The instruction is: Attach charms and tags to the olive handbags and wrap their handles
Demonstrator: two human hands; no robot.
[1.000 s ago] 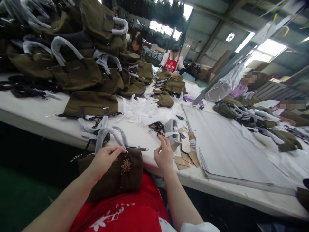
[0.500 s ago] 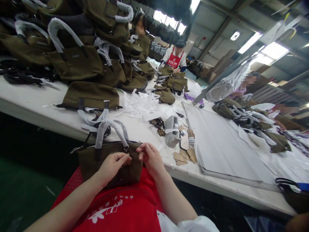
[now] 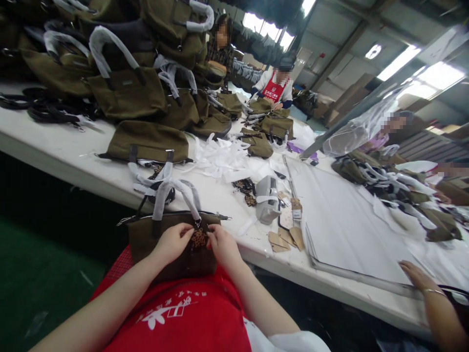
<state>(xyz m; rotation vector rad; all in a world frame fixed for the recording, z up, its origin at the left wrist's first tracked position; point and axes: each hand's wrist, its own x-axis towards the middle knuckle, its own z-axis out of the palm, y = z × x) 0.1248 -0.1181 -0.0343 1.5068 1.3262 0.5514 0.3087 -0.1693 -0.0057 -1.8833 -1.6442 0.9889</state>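
An olive handbag (image 3: 146, 244) with a zipped top rests against my apron at the table edge, its handles (image 3: 159, 200) wrapped in white. From the metal clip at a handle's base hangs a flower-shaped leopard-print charm (image 3: 199, 238). My left hand (image 3: 176, 243) pinches the charm's left edge with closed fingers. On the opposite side, my right hand (image 3: 222, 244) has thumb and forefinger pressed together at its right edge; its fingertips are small and partly hidden. Behind this bag lies another olive handbag (image 3: 148, 139), its handles toward me.
Olive bags (image 3: 126, 93) are piled at the back left beside black straps (image 3: 51, 110). A grey tape dispenser (image 3: 267, 198), brown tags (image 3: 280, 240) and white paper scraps (image 3: 222, 156) lie on the table. Another person's hand (image 3: 417, 276) touches the table's right edge. Co-workers stand beyond.
My hands have spread to the charm's two sides, and the charm now shows its face. Earlier a thin cord stretched between my fingers. Another person's hand has come in at right.
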